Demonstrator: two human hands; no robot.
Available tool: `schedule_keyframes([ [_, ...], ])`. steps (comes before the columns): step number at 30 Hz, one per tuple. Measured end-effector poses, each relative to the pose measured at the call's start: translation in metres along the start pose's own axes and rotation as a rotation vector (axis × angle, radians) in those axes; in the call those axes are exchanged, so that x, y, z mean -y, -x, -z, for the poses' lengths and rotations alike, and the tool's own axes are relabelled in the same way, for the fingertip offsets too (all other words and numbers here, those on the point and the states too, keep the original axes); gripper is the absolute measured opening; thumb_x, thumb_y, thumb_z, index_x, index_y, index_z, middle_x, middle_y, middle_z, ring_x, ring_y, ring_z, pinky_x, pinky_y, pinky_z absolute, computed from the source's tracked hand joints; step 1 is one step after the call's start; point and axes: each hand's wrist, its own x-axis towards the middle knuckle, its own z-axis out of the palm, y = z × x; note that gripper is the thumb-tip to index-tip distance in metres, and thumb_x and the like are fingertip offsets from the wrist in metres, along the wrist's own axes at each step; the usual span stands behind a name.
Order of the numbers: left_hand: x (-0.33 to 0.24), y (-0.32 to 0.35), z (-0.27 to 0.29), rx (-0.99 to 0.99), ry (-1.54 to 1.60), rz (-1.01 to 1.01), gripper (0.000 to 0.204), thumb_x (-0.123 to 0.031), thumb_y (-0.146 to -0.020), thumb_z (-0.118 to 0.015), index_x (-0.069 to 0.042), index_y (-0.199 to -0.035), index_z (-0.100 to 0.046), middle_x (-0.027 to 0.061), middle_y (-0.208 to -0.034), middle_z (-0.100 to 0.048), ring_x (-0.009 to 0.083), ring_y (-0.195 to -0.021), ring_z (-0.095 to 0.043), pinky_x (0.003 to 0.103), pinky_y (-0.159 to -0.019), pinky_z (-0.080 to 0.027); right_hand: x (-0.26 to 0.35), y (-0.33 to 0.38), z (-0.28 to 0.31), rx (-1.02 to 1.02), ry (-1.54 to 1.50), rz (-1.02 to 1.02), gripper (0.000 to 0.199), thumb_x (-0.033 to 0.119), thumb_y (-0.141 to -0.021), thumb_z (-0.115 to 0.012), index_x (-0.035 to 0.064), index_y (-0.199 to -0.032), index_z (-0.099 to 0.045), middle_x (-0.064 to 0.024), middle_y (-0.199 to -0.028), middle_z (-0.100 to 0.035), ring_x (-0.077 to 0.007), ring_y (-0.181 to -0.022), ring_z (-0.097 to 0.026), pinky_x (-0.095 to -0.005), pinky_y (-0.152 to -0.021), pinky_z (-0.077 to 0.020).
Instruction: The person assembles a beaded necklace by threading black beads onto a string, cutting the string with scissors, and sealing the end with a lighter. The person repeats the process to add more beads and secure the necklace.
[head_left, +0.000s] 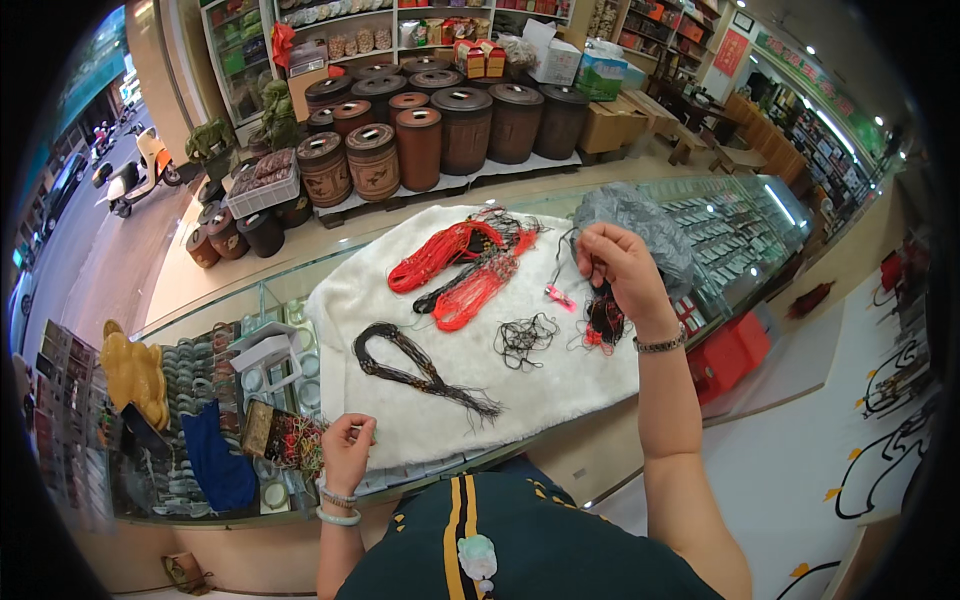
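Note:
My right hand (622,268) is raised over the right side of a white fluffy cloth (350,305), its fingers pinched on a thin black cord (562,243) that loops off to the left. Below that hand lies a small red and black bundle of cords (604,322). My left hand (348,445) is by the cloth's near left edge with its fingers curled together; what they hold, if anything, is too small to name. Between the hands are a looped black cord bundle (398,358), a loose black tangle (526,341), red cord hanks (440,258) and a small pink item (559,297).
The cloth covers part of a glass display counter (255,290). A box of colourful cords (290,440), a blue cloth (216,462) and a yellow carved ornament (134,372) sit to the left. A grey plastic bag (640,225) lies at the far right. Brown lidded jars (466,130) stand beyond.

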Motion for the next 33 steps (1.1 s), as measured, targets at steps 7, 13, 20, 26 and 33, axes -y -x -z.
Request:
schedule_keyframes([
  [7,-0.052,-0.016,-0.034,0.201,-0.008,-0.217,0.011,-0.008,-0.086,-0.067,-0.001,-0.095,-0.066,0.0022,-0.081,-0.064,0.0076,-0.066,-0.060,0.020,-0.054,-0.045,0.007,0.016,-0.031,0.115,0.087,-0.123,0.021,0.021,-0.095,-0.057,0.0024,-0.090,-0.063,0.0023,-0.065,-0.056,-0.0009,-0.052,-0.044,-0.0158,-0.046,-0.0332],
  [13,-0.114,-0.036,-0.075,0.183,0.025,-0.563,0.036,-0.005,-0.082,-0.070,-0.004,-0.118,-0.063,0.0104,-0.114,-0.062,0.0147,-0.084,-0.062,0.024,-0.067,-0.051,0.001,0.014,-0.046,0.311,0.210,-0.140,0.020,0.019,-0.092,-0.060,0.0006,-0.085,-0.064,0.0036,-0.063,-0.054,-0.0019,-0.056,-0.048,-0.0184,-0.049,-0.0354],
  [20,-0.137,-0.041,-0.104,0.119,0.012,-0.644,0.019,-0.014,-0.088,-0.067,-0.003,-0.104,-0.068,0.0122,-0.098,-0.068,0.0235,-0.093,-0.065,0.032,-0.084,-0.050,-0.027,0.007,-0.073,0.555,0.265,-0.124,0.015,0.014,-0.088,-0.066,0.0007,-0.082,-0.066,0.0044,-0.064,-0.055,-0.0017,-0.058,-0.046,-0.0186,-0.051,-0.0358],
  [26,-0.120,-0.021,-0.101,0.139,0.059,-0.361,0.019,-0.016,-0.090,-0.065,0.000,-0.098,-0.069,0.0068,-0.086,-0.069,0.0118,-0.080,-0.063,0.027,-0.073,-0.049,-0.057,-0.005,-0.075,0.637,0.150,-0.122,0.013,0.009,-0.088,-0.065,-0.0014,-0.081,-0.066,0.0018,-0.064,-0.059,-0.0037,-0.057,-0.052,-0.0187,-0.052,-0.0381],
  [33,-0.094,-0.003,-0.098,0.079,0.189,-0.165,0.021,-0.018,-0.092,-0.064,0.001,-0.099,-0.069,0.0033,-0.084,-0.068,0.0075,-0.078,-0.060,0.024,-0.072,-0.048,-0.093,-0.004,-0.101,0.575,0.232,0.197,0.008,0.008,-0.081,-0.070,0.0013,-0.082,-0.066,-0.0014,-0.075,-0.060,-0.0077,-0.067,-0.053,-0.0209,-0.054,-0.0387],
])
